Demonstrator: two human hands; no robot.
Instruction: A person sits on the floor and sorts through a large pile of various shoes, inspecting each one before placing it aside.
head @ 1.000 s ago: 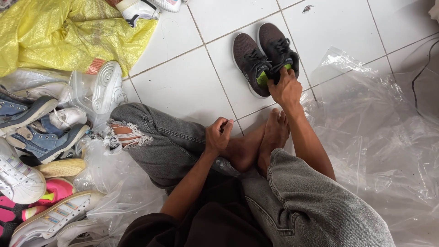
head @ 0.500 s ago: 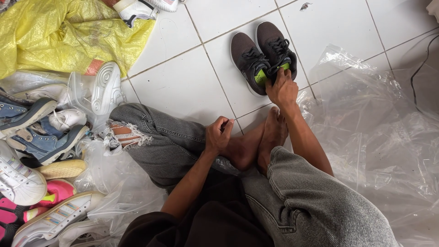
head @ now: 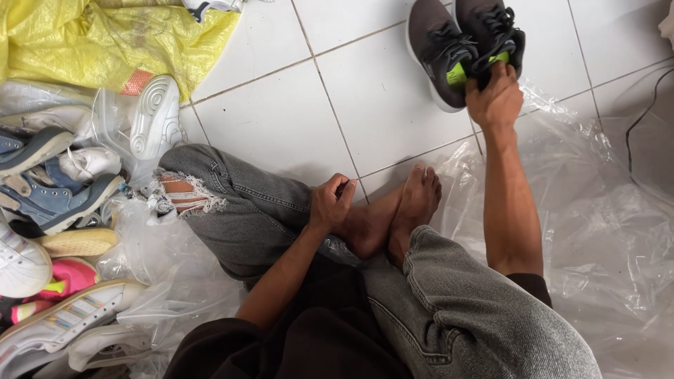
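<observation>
On the white tile floor (head: 281, 119) ahead of your crossed legs, your right hand (head: 496, 98) is stretched out and clamped on the pair of dark grey trainers (head: 449, 45), fingers pinching them at the heels where the green tabs show, so both shoes come as one. They lie side by side, touching, partly over the edge of the clear plastic sheet (head: 604, 231) spread at your right. Your left hand (head: 330, 203) sits by your bare feet (head: 404, 210), fingers curled tight around something small and dark; what it is, you can't tell from here. Off to your left, a heap of mixed shoes (head: 56, 189) spills from clear bags, with a yellow sack (head: 91, 38) crumpled behind it, well apart from the trainers.
</observation>
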